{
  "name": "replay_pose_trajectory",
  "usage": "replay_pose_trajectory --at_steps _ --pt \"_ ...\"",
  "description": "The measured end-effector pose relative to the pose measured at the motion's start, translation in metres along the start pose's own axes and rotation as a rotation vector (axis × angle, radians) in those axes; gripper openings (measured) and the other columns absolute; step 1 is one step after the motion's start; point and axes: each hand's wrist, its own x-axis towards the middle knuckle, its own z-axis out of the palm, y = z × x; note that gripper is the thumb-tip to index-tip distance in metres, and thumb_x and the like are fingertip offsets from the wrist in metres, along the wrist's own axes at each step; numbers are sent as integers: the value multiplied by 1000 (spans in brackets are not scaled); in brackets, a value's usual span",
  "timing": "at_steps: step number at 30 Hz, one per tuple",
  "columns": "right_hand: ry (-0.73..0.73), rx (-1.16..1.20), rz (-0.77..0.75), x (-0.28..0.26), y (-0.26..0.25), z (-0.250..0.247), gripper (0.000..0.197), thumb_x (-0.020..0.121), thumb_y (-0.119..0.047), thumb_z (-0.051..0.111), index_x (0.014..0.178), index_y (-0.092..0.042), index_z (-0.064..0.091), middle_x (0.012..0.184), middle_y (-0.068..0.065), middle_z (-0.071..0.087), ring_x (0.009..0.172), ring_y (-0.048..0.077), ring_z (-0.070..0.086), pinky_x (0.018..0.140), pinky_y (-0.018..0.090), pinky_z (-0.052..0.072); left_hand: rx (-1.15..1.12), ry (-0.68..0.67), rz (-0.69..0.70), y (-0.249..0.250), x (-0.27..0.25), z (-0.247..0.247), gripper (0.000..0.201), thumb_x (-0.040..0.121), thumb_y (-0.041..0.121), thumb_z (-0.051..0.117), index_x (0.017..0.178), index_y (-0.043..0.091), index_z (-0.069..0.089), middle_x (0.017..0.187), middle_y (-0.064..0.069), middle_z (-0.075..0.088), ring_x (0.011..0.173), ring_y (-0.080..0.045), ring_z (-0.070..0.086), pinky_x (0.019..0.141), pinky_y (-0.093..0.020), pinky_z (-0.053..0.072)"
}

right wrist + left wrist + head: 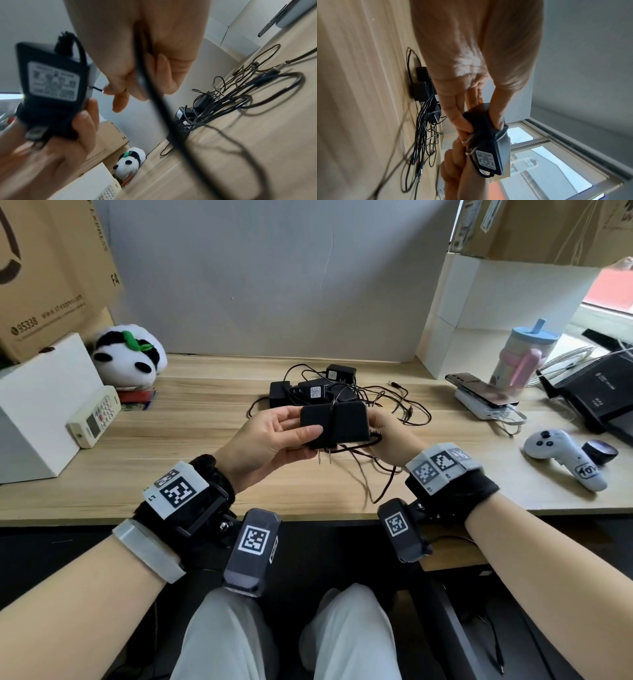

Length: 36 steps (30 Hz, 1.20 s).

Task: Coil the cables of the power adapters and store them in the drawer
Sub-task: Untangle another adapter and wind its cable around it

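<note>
Gripping a black power adapter (334,424) above the front part of the wooden desk (205,474), the person's left hand (270,440) has its thumb across the adapter's upper face and its fingers curled beneath, with the two metal plug prongs (324,456) pointing down toward the person. A thin black cable (356,444) runs once around the middle of the adapter body, loops off its right end, and trails loose onto the desk. The right hand (388,436) sits just beside the adapter's right end, fingers curled and pinching that cable, which passes through its palm in the right wrist view. A white rating label (486,160) shows on the adapter's underside. Behind the hands, a pile of other black adapters (310,390) lies on the desk amid tangled cables (397,405). To the left stand a panda plush (130,356) and a white remote control (94,416); to the right are a blue-lidded tumbler (522,357), a phone (481,390) and a white game controller (565,457).
</note>
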Motion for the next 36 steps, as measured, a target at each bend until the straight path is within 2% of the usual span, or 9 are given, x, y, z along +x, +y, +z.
replay_pose_trajectory --at_steps 3,5,9,13,19,25,29,32,36 --pt "-61 -85 78 -6 -6 11 39 94 4 38 62 -17 42 41 -11 47 36 -5 41 48 12 28 -129 17 -7 -1 2 4 41 73 10 63 113 4 57 102 -12 68 82 -16 69 67 -21 56" --pt "-38 -53 84 -7 -5 17 34 97 -3 39 66 -17 45 52 -6 41 39 1 36 49 18 27 -214 20 -20 -4 4 8 45 77 10 62 120 1 54 104 -16 67 82 -21 68 67 -22 55" --pt "-54 -230 36 -13 -2 24 30 100 -18 37 79 -22 58 60 -13 42 53 1 38 52 14 30 -349 80 -34 -8 9 13 55 76 11 65 127 -3 50 105 -20 65 80 -25 65 67 -24 56" --pt "-113 -334 24 -21 -2 33 31 101 -24 34 93 -23 64 63 -12 45 58 12 48 56 28 39 -380 212 -60 -7 14 11 53 76 8 67 125 -2 53 105 -17 65 82 -19 65 59 -18 55" --pt "-110 -389 -6 -28 -9 33 30 100 -23 36 93 -19 65 58 -12 42 51 1 41 50 19 28 -281 399 -61 -15 20 12 44 84 8 67 126 1 56 96 -9 65 59 -8 63 57 -16 49" --pt "-51 -362 -61 -28 -23 19 30 99 -22 39 77 -18 59 58 -10 43 51 4 40 50 18 29 -45 506 51 -22 20 16 35 80 4 71 111 6 57 114 -18 63 98 -28 66 82 -37 57" --pt "60 -244 -71 -20 -29 10 34 98 -20 42 66 -20 54 54 -8 45 48 13 50 52 33 48 94 478 114 -22 20 24 35 78 5 74 109 10 58 104 -11 64 96 -25 66 81 -37 58" --pt "147 -196 -55 -12 -28 4 36 97 -19 45 62 -19 54 50 -9 42 40 3 41 44 24 38 228 418 148 -17 21 25 32 79 3 72 107 11 59 93 -7 62 91 -23 64 80 -35 57" --pt "259 -250 -78 -4 -27 -8 38 96 -24 49 58 -23 52 51 -6 39 46 6 36 49 18 29 317 294 123 -16 16 19 27 80 3 71 98 21 61 101 -14 61 96 -28 64 81 -35 58"
